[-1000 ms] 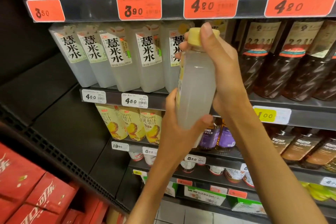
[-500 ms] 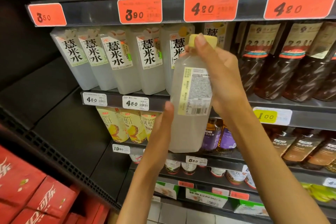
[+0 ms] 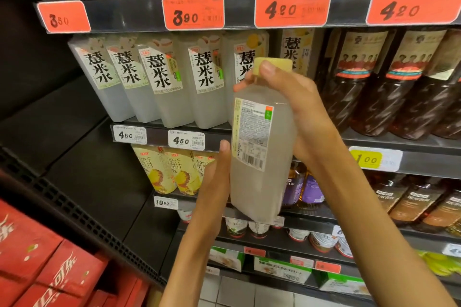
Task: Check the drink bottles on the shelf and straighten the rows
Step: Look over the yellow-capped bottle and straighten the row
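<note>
- The right hand (image 3: 294, 107) gripped the pale bottle (image 3: 262, 157) around its shoulder, one finger lying on the yellow cap (image 3: 273, 63).
- The left hand (image 3: 217, 172) lay with straight fingers along the bottle's lower left side, thumb tip up by the label.
- The bottle was held clear in front of the shelf (image 3: 174, 124), slightly tilted, its barcode label facing out.
- Behind it, the row of white bottles (image 3: 159, 82) stood along the shelf's front edge, leaning leftward.
- Dark bottles (image 3: 374, 87) filled the shelf's right end.
- Red cartons (image 3: 45, 264) sat stacked at lower left.
</note>
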A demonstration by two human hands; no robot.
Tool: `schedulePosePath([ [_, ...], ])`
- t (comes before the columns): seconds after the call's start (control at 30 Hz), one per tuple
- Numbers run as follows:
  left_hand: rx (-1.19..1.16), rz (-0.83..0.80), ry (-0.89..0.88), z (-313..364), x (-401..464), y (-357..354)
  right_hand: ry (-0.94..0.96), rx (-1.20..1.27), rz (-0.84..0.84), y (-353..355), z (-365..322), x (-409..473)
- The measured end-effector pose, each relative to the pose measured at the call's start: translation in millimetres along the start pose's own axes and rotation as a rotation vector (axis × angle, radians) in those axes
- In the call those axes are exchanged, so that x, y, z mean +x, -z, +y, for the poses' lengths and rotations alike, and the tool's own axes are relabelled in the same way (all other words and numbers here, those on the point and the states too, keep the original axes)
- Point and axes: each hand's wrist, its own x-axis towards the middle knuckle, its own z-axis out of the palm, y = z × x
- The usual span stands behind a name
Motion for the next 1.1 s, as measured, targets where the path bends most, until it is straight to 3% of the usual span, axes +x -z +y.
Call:
schedulePosePath([
  [0.13,-0.030,0.036,-0.011,1,5,-6,-0.009,-0.064,0.073,-7,-1,1],
  [0.3,-0.476,-0.148,0.067,-6,3,-7,-0.091,0.054,-0.123,-1,-5,6],
  [0.4,-0.436,-0.175,0.097,-5,-4,-13,-0.138,0.120,-0.153,-5,1,5],
  [0.43,-0.415,-0.110,0.110,-7,-5,-13,-0.122,0.109,-0.131,-6,3,4],
  [0.53,-0.224,-0.048,0.011,-12,-2,-10,-0.066,0.060,-0.027,-9,5,0],
  [0.7,-0.149,-0.058,0.013,2,-3,5,0.074,-0.072,0.175,-9,-1,-1],
  [0.87,-0.082,-0.053,0.009,11,-14,-8,-0.001,-0.122,0.115,-4,-6,3],
  [1.0,-0.337,-0.123,0.051,16,-20,-12,-0.139,0.197,-0.006,3,-3,6],
  [1.1,-0.450,-0.106,0.119,19,-20,-17,-0.265,0.360,0.004,5,5,9],
])
